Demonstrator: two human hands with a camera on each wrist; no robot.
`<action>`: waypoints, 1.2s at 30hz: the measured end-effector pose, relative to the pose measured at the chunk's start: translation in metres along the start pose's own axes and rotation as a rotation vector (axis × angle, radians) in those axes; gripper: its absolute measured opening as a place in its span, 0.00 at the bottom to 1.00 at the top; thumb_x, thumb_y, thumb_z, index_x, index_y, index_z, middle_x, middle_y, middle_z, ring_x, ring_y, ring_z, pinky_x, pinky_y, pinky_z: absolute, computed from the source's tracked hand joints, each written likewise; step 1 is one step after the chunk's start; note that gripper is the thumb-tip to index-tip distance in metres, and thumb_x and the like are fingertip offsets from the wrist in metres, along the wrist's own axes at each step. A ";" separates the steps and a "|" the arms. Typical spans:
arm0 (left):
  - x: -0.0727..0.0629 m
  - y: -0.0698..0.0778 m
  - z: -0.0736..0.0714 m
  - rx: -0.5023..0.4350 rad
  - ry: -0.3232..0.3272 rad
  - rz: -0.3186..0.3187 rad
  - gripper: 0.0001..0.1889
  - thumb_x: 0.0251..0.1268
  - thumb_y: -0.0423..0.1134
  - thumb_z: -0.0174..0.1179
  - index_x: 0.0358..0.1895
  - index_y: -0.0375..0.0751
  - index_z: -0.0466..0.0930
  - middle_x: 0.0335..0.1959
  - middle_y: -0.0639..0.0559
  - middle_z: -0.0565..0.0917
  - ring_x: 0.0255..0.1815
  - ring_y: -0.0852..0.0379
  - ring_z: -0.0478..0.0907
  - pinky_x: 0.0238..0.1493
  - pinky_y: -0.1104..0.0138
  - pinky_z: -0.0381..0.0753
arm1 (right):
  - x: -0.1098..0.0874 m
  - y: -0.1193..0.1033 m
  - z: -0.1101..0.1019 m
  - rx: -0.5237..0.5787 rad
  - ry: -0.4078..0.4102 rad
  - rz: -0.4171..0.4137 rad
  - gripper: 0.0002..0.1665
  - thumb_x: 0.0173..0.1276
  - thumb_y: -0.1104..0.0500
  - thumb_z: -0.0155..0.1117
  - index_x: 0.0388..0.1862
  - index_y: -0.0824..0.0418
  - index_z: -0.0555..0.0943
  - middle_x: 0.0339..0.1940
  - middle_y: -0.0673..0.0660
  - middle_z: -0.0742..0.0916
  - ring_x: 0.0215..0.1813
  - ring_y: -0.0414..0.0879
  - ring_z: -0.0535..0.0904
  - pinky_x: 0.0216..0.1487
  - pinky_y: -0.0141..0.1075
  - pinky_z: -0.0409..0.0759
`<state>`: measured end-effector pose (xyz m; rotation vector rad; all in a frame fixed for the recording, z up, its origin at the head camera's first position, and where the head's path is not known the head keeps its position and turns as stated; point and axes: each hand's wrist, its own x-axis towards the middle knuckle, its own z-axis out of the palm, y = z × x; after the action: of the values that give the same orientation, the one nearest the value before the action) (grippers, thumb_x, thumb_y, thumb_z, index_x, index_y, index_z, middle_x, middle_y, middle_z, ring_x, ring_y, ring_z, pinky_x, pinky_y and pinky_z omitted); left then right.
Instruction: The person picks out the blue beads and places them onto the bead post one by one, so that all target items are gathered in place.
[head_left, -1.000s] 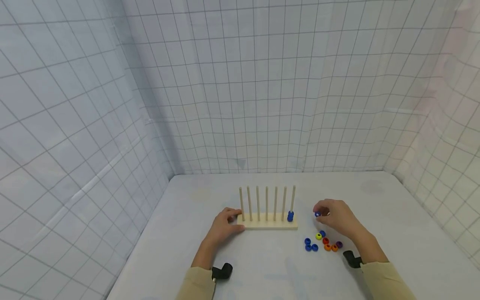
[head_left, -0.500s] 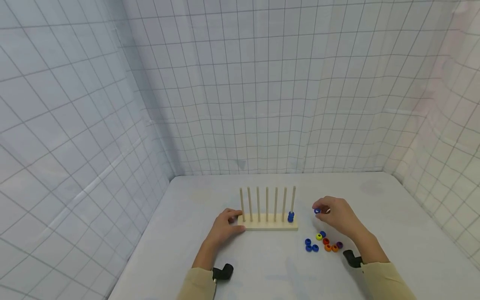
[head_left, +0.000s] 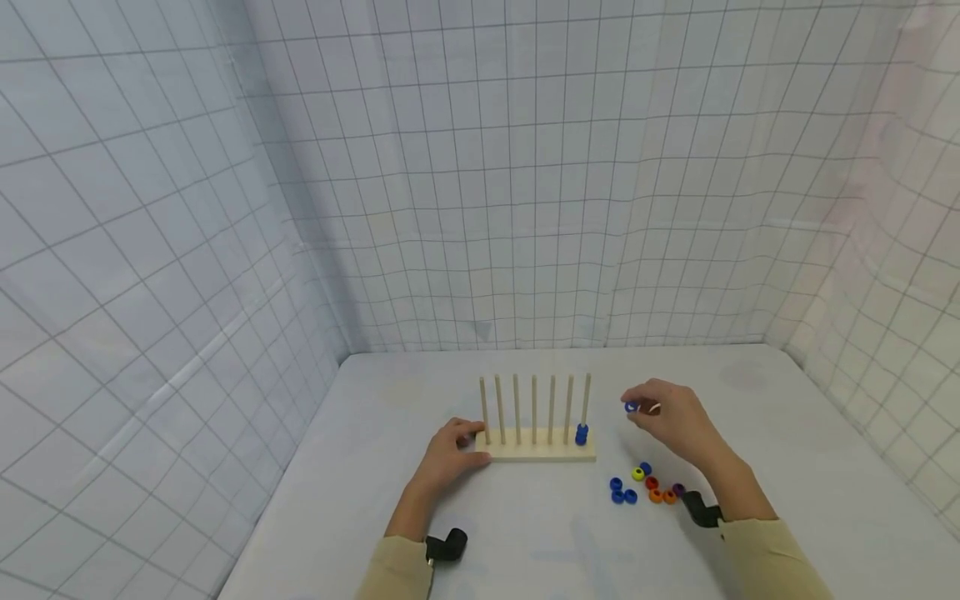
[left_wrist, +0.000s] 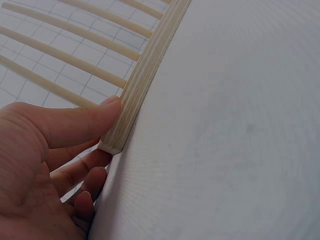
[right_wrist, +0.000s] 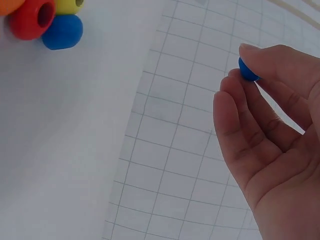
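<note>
Pinched and aloft, a blue bead [head_left: 631, 407] in the right hand [head_left: 675, 421], just right of the peg rack [head_left: 535, 451]!
Grip narrowed to the bead's width; meanwhile the left hand [head_left: 446, 455] grips the rack's left end. Stacked blue beads [head_left: 582, 435] (low down) sit on the rack's rightmost peg [head_left: 587, 398], and loose beads [head_left: 652, 482] lie in front of the rack, off to its right.

Peg rack [head_left: 534, 452] stands on bench [head_left: 525, 525] | stacked beads [head_left: 582, 435] sit on rightmost peg [head_left: 587, 400] | loose beads [head_left: 652, 483] lie front-right of rack
</note>
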<state>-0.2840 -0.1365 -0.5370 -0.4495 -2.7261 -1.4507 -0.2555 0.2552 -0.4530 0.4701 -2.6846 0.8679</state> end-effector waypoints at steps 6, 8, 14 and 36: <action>0.001 0.003 -0.001 -0.007 0.006 0.006 0.29 0.52 0.39 0.77 0.60 0.37 0.83 0.51 0.47 0.79 0.48 0.49 0.73 0.49 0.54 0.73 | 0.004 -0.007 -0.002 0.004 0.050 -0.035 0.15 0.61 0.66 0.74 0.47 0.56 0.87 0.41 0.49 0.87 0.40 0.43 0.82 0.42 0.40 0.84; 0.001 0.003 -0.002 -0.003 0.007 0.006 0.29 0.52 0.39 0.77 0.60 0.37 0.83 0.51 0.48 0.79 0.48 0.49 0.73 0.49 0.54 0.73 | 0.005 -0.010 -0.003 0.006 0.057 -0.042 0.15 0.61 0.66 0.74 0.47 0.56 0.87 0.42 0.48 0.87 0.40 0.42 0.82 0.42 0.40 0.84; 0.001 0.003 -0.001 -0.006 0.007 0.003 0.29 0.51 0.39 0.77 0.59 0.37 0.83 0.51 0.47 0.79 0.48 0.49 0.73 0.49 0.54 0.73 | 0.008 -0.018 -0.006 0.016 0.083 -0.049 0.15 0.61 0.65 0.74 0.47 0.55 0.87 0.42 0.48 0.88 0.40 0.42 0.82 0.42 0.40 0.84; 0.001 -0.002 0.001 -0.009 0.001 -0.011 0.29 0.51 0.40 0.78 0.59 0.38 0.83 0.50 0.48 0.79 0.47 0.50 0.73 0.48 0.55 0.72 | 0.016 -0.044 -0.011 0.053 0.166 -0.109 0.15 0.63 0.65 0.75 0.49 0.55 0.87 0.42 0.46 0.87 0.40 0.41 0.81 0.43 0.41 0.83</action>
<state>-0.2856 -0.1366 -0.5386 -0.4343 -2.7271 -1.4663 -0.2515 0.2242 -0.4164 0.5269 -2.4672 0.9066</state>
